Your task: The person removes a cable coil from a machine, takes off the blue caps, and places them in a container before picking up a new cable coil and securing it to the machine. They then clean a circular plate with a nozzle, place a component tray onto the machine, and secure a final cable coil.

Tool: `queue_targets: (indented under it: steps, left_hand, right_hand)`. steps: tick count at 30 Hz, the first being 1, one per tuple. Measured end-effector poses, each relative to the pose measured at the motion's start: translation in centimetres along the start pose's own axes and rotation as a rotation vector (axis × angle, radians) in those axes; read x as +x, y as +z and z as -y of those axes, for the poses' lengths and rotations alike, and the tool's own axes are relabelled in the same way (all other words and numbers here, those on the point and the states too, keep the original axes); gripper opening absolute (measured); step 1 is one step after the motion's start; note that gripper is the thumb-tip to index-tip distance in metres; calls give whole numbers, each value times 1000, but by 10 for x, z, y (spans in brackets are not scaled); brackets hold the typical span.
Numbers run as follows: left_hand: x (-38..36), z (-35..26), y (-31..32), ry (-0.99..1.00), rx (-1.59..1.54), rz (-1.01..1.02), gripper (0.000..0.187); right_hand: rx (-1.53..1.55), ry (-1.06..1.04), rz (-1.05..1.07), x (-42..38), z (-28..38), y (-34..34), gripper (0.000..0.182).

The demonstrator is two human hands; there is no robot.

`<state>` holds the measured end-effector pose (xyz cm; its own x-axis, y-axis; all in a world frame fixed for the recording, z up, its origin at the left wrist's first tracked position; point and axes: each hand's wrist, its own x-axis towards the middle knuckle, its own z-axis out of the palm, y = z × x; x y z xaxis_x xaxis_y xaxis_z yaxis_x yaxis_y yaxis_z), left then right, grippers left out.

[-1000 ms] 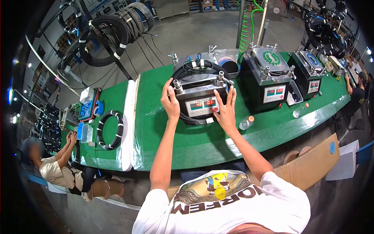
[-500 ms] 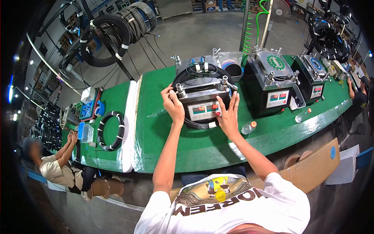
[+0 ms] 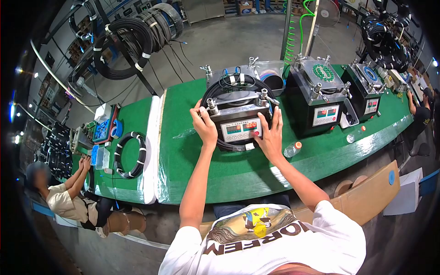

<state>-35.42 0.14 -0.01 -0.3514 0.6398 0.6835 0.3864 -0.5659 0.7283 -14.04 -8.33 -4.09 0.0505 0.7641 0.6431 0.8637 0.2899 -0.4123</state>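
Note:
A black cable coil [image 3: 268,87] with white ties is draped around a boxy bench machine [image 3: 223,123] with metal clamp posts and a red digital display panel [image 3: 238,129]. My left hand [image 3: 204,129] grips the machine's left front corner, its fingers curled back beside the coil and partly hidden. At the right front corner, my right hand [image 3: 271,140] has its fingers stretched up along the side. The right thumb is at the panel's lower right, by the red button [image 3: 256,134]. Green-tipped connectors [image 3: 233,71] show on top behind the coil.
Two similar machines, a nearer one [image 3: 316,103] and a farther one [image 3: 365,94], stand to the right. Beside my right hand is an orange-capped bottle [image 3: 292,150]. Another cable coil [image 3: 130,156] lies left on the green bench [image 3: 183,160]. A co-worker [image 3: 68,197] sits at far left.
The panel readout has changed from 48 and 30 to 8 and 0.00. My right index finger and thumb have shifted slightly on the panel; my left hand stays in place.

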Motion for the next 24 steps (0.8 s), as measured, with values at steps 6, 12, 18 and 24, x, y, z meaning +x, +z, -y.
queue_targets:
  steps: [6,12,18,24]
  left_hand:
    - [-7,11,-22,-100,56,214,40]
    - [20,9,-49,244,247,418,30]
    - [59,1,-75,375,381,707,33]
    - [123,37,-54,-198,-115,810,52]
  right_hand:
    - [229,106,-315,56,-9,-23,37]
    - [112,-10,-114,81,-34,-32,18]
    - [204,-58,-11,97,-47,-40,34]
    - [542,154,266,154,-80,-35,58]
